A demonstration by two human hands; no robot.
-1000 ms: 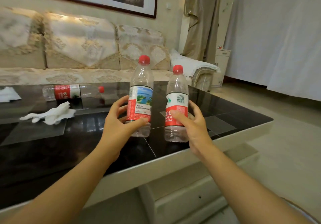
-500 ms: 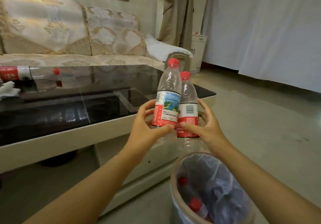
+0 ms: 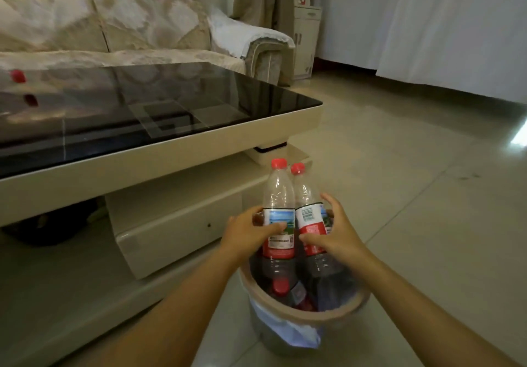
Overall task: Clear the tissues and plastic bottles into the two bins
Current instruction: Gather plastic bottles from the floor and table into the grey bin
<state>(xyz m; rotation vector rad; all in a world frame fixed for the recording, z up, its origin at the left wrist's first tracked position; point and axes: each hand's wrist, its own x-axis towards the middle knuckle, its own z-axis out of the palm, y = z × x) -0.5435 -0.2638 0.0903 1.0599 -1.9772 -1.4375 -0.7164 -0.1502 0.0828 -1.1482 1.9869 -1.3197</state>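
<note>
Clear plastic bottles: your left hand (image 3: 247,231) grips one (image 3: 278,215), right hand (image 3: 335,231) the other (image 3: 309,218), bases over the bin (image 3: 308,314), probably inside. Uncurl both together; drop straight, clear of its rim.

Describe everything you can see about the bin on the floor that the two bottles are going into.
The bin is a round, beige-rimmed container of what looks like plastic, lined with a pale bag that hangs over its near side. It stands upright on the tiled floor, beside the coffee table's base. Inside lie red-capped bottles. The left bottle and the right bottle, held upright by the left hand and the right hand, have their bases lowered within its rim.
</note>
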